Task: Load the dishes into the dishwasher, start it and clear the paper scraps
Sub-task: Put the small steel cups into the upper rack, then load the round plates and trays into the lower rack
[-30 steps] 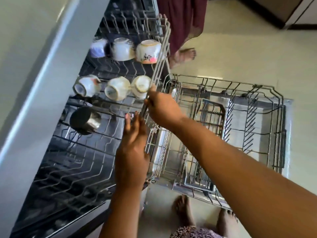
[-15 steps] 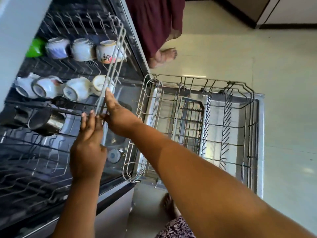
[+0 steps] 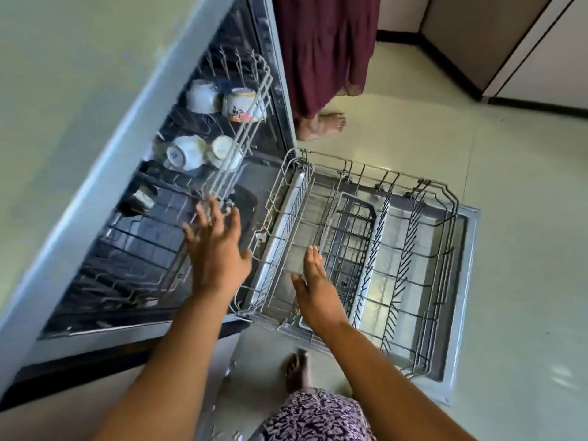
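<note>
The dishwasher's upper rack (image 3: 245,128) sits pushed inside the machine. It holds several white cups (image 3: 186,152), a patterned cup (image 3: 240,105) and a steel tumbler (image 3: 141,198). My left hand (image 3: 216,246) is spread open right at the rack's front edge, fingers straight. The lower rack (image 3: 423,198) is pulled out over the open door (image 3: 471,281), with a dark cutlery basket (image 3: 353,237) in it and no dishes. Above the lower rack's near-left side hovers my right hand (image 3: 315,288), flat and open, holding nothing.
Another person in a maroon skirt (image 3: 324,49) stands barefoot (image 3: 321,124) at the far side of the dishwasher. My own foot (image 3: 296,370) is on the pale tiled floor by the door's near edge. Cabinets (image 3: 509,43) line the back right.
The upper rack has slid into the dishwasher under both hands. My right hand has left its rim and moved right over the lower rack; my left hand has opened wide.
</note>
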